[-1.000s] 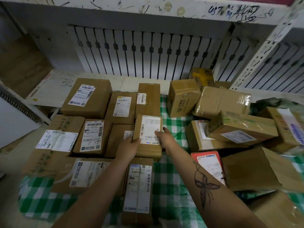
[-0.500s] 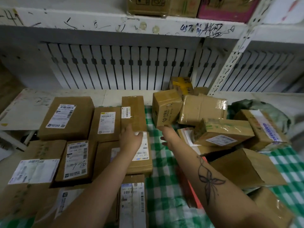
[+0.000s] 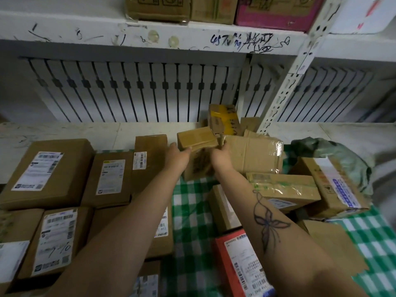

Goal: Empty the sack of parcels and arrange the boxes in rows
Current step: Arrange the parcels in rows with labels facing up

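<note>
A small brown cardboard box (image 3: 198, 139) stands tilted at the far middle of the green-checked cloth (image 3: 192, 202). My left hand (image 3: 176, 156) grips its left side and my right hand (image 3: 220, 156) grips its right side. To the left, labelled boxes lie flat in rows, among them a large one (image 3: 49, 170) and a narrow one (image 3: 150, 159). An unsorted heap of boxes (image 3: 280, 189) lies to the right, next to the grey-green sack (image 3: 342, 155). A red box (image 3: 237, 264) lies near my right forearm.
A white slatted back panel (image 3: 150, 91) closes the shelf behind. A perforated white upright (image 3: 285, 86) slants at the right. The shelf board overhead (image 3: 150, 37) carries more boxes. A yellow-taped box (image 3: 224, 118) leans at the back.
Both hands left the labelled box they had set in the row and reached forward to the small brown box at the back, which they now grip. The view tilted up.
</note>
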{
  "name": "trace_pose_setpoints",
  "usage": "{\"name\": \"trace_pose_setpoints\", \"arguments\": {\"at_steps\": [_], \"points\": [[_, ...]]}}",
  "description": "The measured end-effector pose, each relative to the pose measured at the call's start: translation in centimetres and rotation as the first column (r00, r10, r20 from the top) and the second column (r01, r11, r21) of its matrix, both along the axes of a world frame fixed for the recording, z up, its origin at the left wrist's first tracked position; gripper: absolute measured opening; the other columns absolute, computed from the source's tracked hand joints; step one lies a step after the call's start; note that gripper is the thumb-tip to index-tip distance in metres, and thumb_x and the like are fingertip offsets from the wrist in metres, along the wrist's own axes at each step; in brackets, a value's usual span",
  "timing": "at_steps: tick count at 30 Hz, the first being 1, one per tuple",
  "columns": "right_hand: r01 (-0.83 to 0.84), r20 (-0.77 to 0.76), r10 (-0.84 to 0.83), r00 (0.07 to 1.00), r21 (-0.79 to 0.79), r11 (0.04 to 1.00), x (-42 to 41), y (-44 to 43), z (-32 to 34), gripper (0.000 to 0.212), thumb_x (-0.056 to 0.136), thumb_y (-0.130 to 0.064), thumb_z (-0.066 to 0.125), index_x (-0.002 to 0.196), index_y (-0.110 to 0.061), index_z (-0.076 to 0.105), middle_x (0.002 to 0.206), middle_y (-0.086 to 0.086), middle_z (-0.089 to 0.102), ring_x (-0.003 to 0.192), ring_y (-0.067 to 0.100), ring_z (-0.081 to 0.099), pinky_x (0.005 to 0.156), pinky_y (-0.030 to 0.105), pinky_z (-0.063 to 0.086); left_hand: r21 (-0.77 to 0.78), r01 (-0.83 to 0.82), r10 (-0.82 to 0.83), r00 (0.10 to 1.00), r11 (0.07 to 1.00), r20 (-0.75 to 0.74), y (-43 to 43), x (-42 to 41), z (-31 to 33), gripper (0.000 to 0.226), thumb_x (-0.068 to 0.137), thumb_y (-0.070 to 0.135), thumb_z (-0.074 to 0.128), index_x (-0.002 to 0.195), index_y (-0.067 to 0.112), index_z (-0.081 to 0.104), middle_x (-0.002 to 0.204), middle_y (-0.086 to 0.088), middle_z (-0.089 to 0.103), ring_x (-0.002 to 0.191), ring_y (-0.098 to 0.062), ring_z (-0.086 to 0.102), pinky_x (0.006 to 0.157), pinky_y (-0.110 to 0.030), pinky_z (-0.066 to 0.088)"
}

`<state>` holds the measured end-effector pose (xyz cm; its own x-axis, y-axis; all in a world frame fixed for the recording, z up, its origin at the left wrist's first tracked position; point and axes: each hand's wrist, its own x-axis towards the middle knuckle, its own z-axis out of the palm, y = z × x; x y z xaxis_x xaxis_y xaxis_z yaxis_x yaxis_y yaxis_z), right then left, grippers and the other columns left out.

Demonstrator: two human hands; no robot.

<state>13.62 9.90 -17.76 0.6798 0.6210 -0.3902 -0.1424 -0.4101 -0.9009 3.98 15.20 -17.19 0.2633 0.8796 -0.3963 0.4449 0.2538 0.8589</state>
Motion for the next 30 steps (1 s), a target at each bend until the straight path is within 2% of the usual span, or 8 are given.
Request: {"name": "trace_pose_setpoints", "arguments": {"at_steps": [5, 9, 12, 15, 17, 24, 28, 30], "points": [[-0.032, -0.092, 0.034, 0.995, 0.017, 0.999, 0.9, 0.8, -1.0, 0.076, 0.077, -0.04, 0.062, 0.144, -0.028, 0.026, 0.137, 0.006, 0.047, 0.123, 0.031, 0.048, 0.103, 0.055, 0.039, -0.106, 0.035, -0.025, 0.995, 0.994, 0.098, 0.1, 0.9, -0.6, 0.042, 0.098, 0.03, 0.041, 0.14, 0.024, 0.036, 0.136, -0.006, 0.05, 0.123, -0.03, 0.048, 0.102, -0.052, 0.041], [0.089, -0.245, -0.077, 0.967, 0.042, 0.995, 0.9, 1.2, -2.0, 0.06, 0.077, -0.057, 0.057, 0.128, -0.028, 0.043, 0.131, 0.006, 0.05, 0.116, 0.028, 0.05, 0.104, 0.052, 0.038, -0.028, -0.064, 0.068, 0.969, 0.998, 0.238, 0.0, -0.2, -1.9, 0.045, 0.093, 0.006, 0.05, 0.133, 0.023, 0.04, 0.116, 0.009, 0.048, 0.102, -0.01, 0.049, 0.081, -0.028, 0.045], [0.15, -0.377, -0.125, 0.918, 0.037, 0.988, 0.2, 1.1, -3.2, 0.073, 0.079, -0.065, 0.052, 0.138, -0.023, 0.041, 0.132, 0.005, 0.051, 0.121, 0.027, 0.049, 0.108, 0.049, 0.033, -0.014, -0.089, 0.09, 0.98, 0.996, 0.178, -0.3, -1.5, -2.9, 0.038, 0.09, 0.001, 0.051, 0.121, 0.02, 0.042, 0.118, 0.003, 0.05, 0.103, -0.015, 0.054, 0.088, -0.035, 0.049], [0.156, -0.418, -0.16, 0.894, -0.045, 0.987, -0.8, 1.0, -4.6, 0.088, 0.067, -0.068, 0.06, 0.138, -0.02, 0.043, 0.131, 0.007, 0.053, 0.119, 0.03, 0.05, 0.106, 0.05, 0.036, -0.128, -0.125, 0.147, 0.972, 0.984, 0.184, -0.3, -2.3, -3.8, 0.033, 0.09, 0.015, 0.053, 0.121, 0.012, 0.042, 0.113, -0.008, 0.054, 0.102, -0.025, 0.058, 0.09, -0.043, 0.049], [0.175, -0.415, -0.201, 0.887, -0.099, 0.98, -0.8, 0.9, -5.4, 0.074, 0.075, -0.052, 0.065, 0.136, -0.017, 0.041, 0.127, 0.009, 0.054, 0.114, 0.031, 0.053, 0.103, 0.05, 0.041, -0.2, -0.136, 0.178, 0.962, 0.97, 0.209, -0.3, -2.6, -4.3, 0.037, 0.089, 0.036, 0.055, 0.116, 0.013, 0.044, 0.107, -0.007, 0.057, 0.099, -0.026, 0.059, 0.09, -0.045, 0.05], [0.084, -0.289, -0.121, 0.95, -0.137, 0.987, -0.9, 1.2, -6.5, 0.041, 0.092, -0.022, 0.056, 0.13, -0.012, 0.044, 0.128, 0.011, 0.054, 0.118, 0.03, 0.052, 0.103, 0.042, 0.042, 0.008, -0.038, 0.038, 0.985, 0.999, -0.168, 0.9, -2.2, -6.4, 0.032, 0.098, 0.032, 0.042, 0.113, 0.006, 0.053, 0.089, 0.0, 0.056, 0.075, -0.014, 0.055, 0.064, -0.027, 0.046], [-0.072, -0.339, -0.012, 0.941, -0.237, 0.969, -1.9, 1.1, -6.5, 0.042, 0.095, -0.023, 0.049, 0.136, -0.013, 0.044, 0.127, 0.012, 0.055, 0.116, 0.029, 0.053, 0.103, 0.042, 0.043, -0.012, -0.06, 0.051, 0.93, 0.998, -0.363, 0.7, -2.3, -7.4, 0.03, 0.096, 0.024, 0.046, 0.117, 0.005, 0.055, 0.127, -0.017, 0.05, 0.104, -0.029, 0.057, 0.09, -0.04, 0.051], [-0.121, -0.343, 0.045, 0.938, -0.203, 0.972, -2.1, 1.0, -6.7, 0.045, 0.097, -0.015, 0.044, 0.142, -0.016, 0.036, 0.132, 0.012, 0.052, 0.12, 0.029, 0.051, 0.104, 0.042, 0.042, -0.017, -0.093, 0.082, 0.939, 0.996, -0.335, 0.4, -2.5, -7.5, 0.037, 0.095, 0.017, 0.048, 0.13, 0.005, 0.046, 0.132, -0.018, 0.046, 0.11, -0.033, 0.056, 0.086, -0.038, 0.052]]}}
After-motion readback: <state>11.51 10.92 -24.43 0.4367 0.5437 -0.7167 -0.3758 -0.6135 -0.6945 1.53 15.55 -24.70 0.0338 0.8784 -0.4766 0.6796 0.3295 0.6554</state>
